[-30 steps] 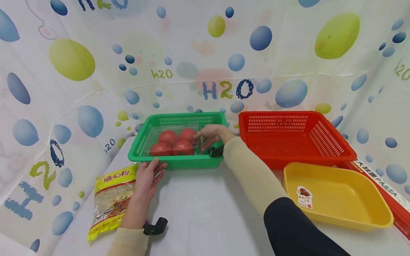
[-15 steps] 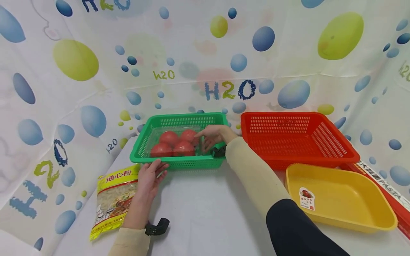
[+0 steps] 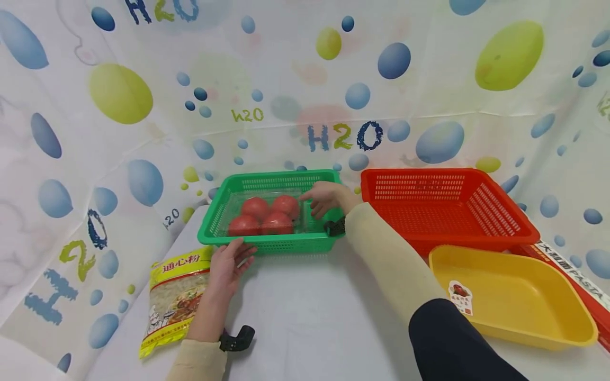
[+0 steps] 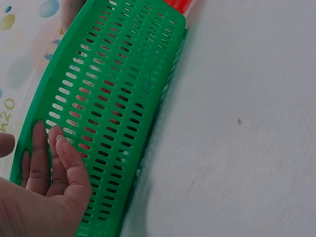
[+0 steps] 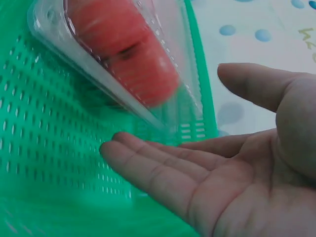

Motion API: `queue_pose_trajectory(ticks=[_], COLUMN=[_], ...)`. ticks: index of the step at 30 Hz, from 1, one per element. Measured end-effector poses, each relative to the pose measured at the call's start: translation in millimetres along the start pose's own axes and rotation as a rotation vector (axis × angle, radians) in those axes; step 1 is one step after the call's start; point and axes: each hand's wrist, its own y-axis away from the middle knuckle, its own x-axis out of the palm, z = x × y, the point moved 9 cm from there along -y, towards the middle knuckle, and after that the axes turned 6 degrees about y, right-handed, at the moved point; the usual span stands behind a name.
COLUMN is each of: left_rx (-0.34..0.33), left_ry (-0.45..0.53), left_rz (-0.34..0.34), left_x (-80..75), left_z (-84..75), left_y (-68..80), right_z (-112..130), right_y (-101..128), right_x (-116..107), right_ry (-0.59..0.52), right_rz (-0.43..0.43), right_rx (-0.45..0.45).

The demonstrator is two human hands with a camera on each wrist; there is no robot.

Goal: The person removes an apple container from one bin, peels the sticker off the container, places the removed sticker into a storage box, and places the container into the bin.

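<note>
In a green basket (image 3: pixel 274 246) lies a clear plastic box (image 5: pixel 74 52) with several round red fruits (image 3: pixel 256 208); I cannot tell if they are tomatoes or apples. My right hand (image 3: pixel 329 198) is over the basket's right end, beside the box and apart from it. The right wrist view shows its palm, with extended fingers and nothing held. My left hand (image 3: pixel 230 264) is at the front of the basket, its loosely bent fingers (image 4: pixel 39 168) against the perforated outer wall near the rim. Its thumb shows only partly in the left wrist view.
A red basket (image 3: pixel 448 246) stands to the right of the green one. In front of it is a yellow tray (image 3: pixel 519 286), with a red pasta pack (image 3: pixel 572 270) alongside. A yellow noodle bag (image 3: pixel 178 301) lies left of my left forearm. A balloon-print curtain (image 3: pixel 286 84) hangs behind.
My right hand has drawn slightly right, away from the plastic box's edge. The left hand keeps its place at the basket front, and the head view has shifted a little.
</note>
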Motion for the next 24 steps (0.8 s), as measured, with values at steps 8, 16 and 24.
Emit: queue_pose_trajectory(ticks=[8,16,24], left_rx=[-0.019,-0.068,-0.044], left_ry=[-0.081,-0.208,-0.422], left_rz=[0.032,0.122,0.201], left_x=[0.4,4.9,16.9], left_z=[7.2,15.5,10.1], left_y=[1.1,7.4,22.2], right_z=[7.9,16.4,17.9], right_y=[15.9,53.4,98.8], right_x=[-17.7,-40.7,-52.4], right_ry=[-0.076,-0.022,0.054], right_rz=[-0.011,-0.053,-0.127], right_rx=[-0.098,-0.161,-0.248])
